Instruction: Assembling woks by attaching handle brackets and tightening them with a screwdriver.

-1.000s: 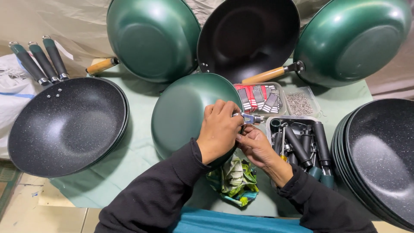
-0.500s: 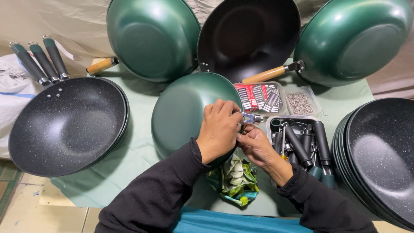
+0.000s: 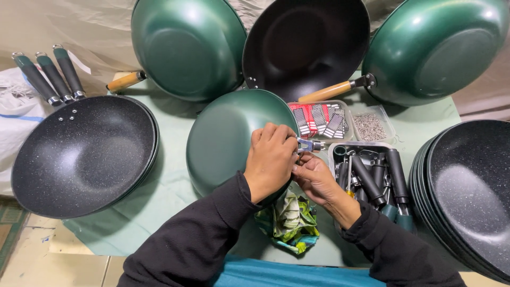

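Observation:
A green wok (image 3: 226, 138) rests tilted in front of me with its outer side facing up. My left hand (image 3: 272, 159) grips its right rim, fingers curled over the edge. My right hand (image 3: 317, 180) is just below and to the right, fingertips at the small metal handle bracket (image 3: 308, 144) that sticks out from the rim. What my right fingers pinch is too small to tell. Both arms wear black sleeves.
Three woks (image 3: 188, 48) lean against the back. A stack of speckled black woks (image 3: 82, 154) lies left, another stack (image 3: 470, 196) right. Trays hold dark handles (image 3: 372, 175), screws (image 3: 370, 126) and red packets (image 3: 319, 119). A green crumpled bag (image 3: 289, 223) lies near me.

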